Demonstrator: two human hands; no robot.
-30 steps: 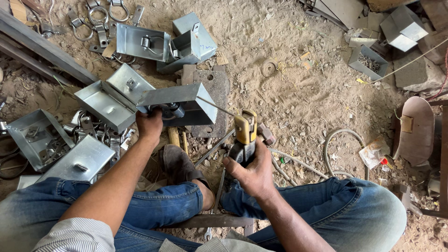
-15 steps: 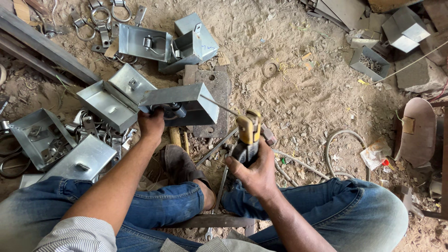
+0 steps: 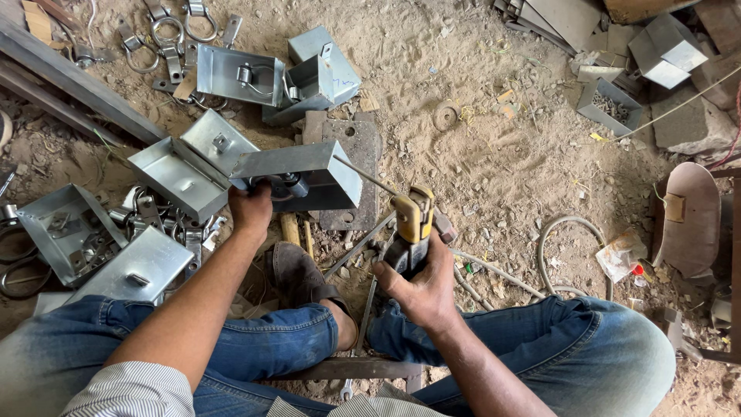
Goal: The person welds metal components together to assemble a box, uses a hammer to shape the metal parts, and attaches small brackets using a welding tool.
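Two hands are occupied. I am gripping the near end of a folded grey sheet-metal box [image 3: 297, 174] with my left hand [image 3: 251, 210], fingers curled shut around its lower edge and the round fitting there. The box is sitting tilted on a rusty flat plate [image 3: 353, 166] lying on the sandy ground, just ahead of my sandalled foot [image 3: 297, 274].

I am clamping my right hand [image 3: 421, 282] around a yellow-jawed electrode holder [image 3: 413, 220], fingers wrapped tight on its handle. A thin welding rod [image 3: 363, 174] is running from the holder up and left, its tip lying at the box's right corner; whether it is touching the metal I cannot tell.

Similar boxes are lying around: an open tray [image 3: 177, 177] touching the held box at left, more pieces [image 3: 73, 232] near my left knee, ring clamps [image 3: 166, 31] at the top. A grey cable [image 3: 556, 239] is looping across the dirt to my right.

Risks, as judged:
- Left fingers are sitting near the rod tip; an arc or spatter could be burning bare skin.
- The box is only hand-steadied on the plate; a slip could be shifting the joint.
- Loose parts are crowding my foot, and the cable could be snagging my knee.
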